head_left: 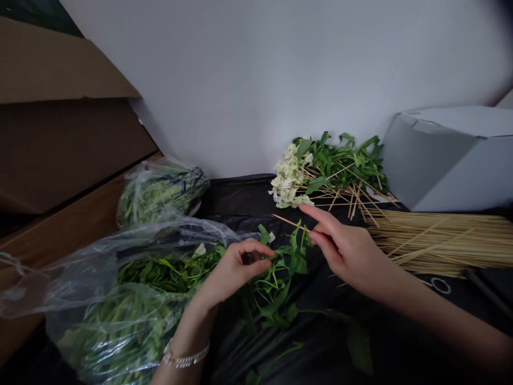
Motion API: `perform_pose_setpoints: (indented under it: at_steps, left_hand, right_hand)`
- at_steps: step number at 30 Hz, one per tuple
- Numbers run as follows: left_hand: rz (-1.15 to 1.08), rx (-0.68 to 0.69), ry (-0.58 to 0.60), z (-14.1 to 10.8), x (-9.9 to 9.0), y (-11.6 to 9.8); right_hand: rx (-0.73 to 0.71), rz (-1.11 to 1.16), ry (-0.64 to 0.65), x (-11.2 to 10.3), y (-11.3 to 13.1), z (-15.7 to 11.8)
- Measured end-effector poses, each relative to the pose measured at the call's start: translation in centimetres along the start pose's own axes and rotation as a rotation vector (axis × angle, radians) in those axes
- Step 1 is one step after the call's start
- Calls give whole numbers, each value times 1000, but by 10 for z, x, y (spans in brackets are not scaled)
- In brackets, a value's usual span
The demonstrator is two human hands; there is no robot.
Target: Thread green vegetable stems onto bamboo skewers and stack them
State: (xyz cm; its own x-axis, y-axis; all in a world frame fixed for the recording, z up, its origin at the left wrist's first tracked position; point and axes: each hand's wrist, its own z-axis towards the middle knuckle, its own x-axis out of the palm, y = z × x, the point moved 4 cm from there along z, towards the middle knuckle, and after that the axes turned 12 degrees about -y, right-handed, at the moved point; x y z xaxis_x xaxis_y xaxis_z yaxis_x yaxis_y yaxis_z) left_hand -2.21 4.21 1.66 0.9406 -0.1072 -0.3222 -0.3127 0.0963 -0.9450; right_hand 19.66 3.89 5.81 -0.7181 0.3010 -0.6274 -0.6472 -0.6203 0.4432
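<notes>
My right hand [340,248] pinches a thin bamboo skewer [290,222] between thumb and fingers, its tip pointing left. My left hand [242,267], wearing a beaded bracelet, has thumb and forefinger closed at a bit of leafy greens [276,299]. These loose greens lie and hang between both hands over a black plastic sheet [236,347]. Beyond my right hand lies a pile of skewered greens [340,166], with pale leafy pieces [286,184] on its left side. Just left of my left hand, an opened clear plastic bag [120,321] holds more greens.
A bundle of bamboo skewers [444,240] lies on the right, with a small white ring [441,285] before it. Behind stands a white box [452,160]. Another bag of greens [160,192] rests at the back left, near a cardboard box [68,139]. A pale wall [260,80] closes the back.
</notes>
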Motion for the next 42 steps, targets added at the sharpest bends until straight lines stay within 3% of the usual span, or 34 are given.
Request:
perform_pose_setpoints:
  at_steps: [5, 10, 14, 20, 26, 32, 42]
  left_hand:
    - [246, 178, 327, -11, 11, -6]
    - [611, 349, 290, -14, 23, 0]
    - [685, 380, 271, -11, 29, 9]
    - [390, 298, -21, -1, 17, 2]
    - [-97, -4, -298, 2, 0, -1]
    - [-424, -167, -311, 2, 0, 4]
    - [-621, -266, -231, 0, 7, -1]
  right_hand:
    - [-5, -46, -14, -3, -3, 2]
    - [-17, -49, -16, -1, -4, 2]
    - [-18, -54, -12, -1, -4, 2]
    - [-28, -42, -12, 0, -3, 1]
    - [-29, -25, -7, 0, 2, 0]
    - [-128, 30, 8, 7, 10, -6]
    - [-154, 48, 56, 16, 11, -12]
